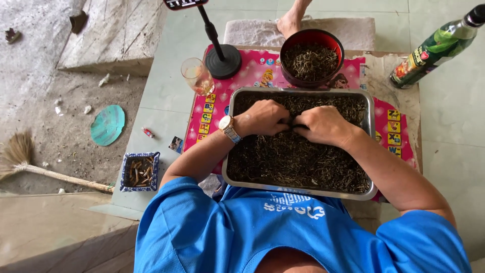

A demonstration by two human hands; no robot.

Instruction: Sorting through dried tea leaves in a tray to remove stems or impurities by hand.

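A steel tray (375, 151) full of dark dried shreds lies on a pink patterned mat (252, 68) in front of me. Both hands rest in the tray's far half, knuckles up and close together. My left hand (263, 117), with a wristwatch (229, 128) on its wrist, has its fingers curled down into the shreds. My right hand (323, 125) pinches a small dark bit between its fingertips, right beside the left hand. What lies under the palms is hidden.
A red bowl (312, 36) of the same shreds stands beyond the tray. A glass (196, 75) and a black round stand (223, 60) sit at the mat's far left, a green bottle (433, 48) at far right. A small blue dish (140, 171), broom (30, 164) and someone's foot (290, 20) are around.
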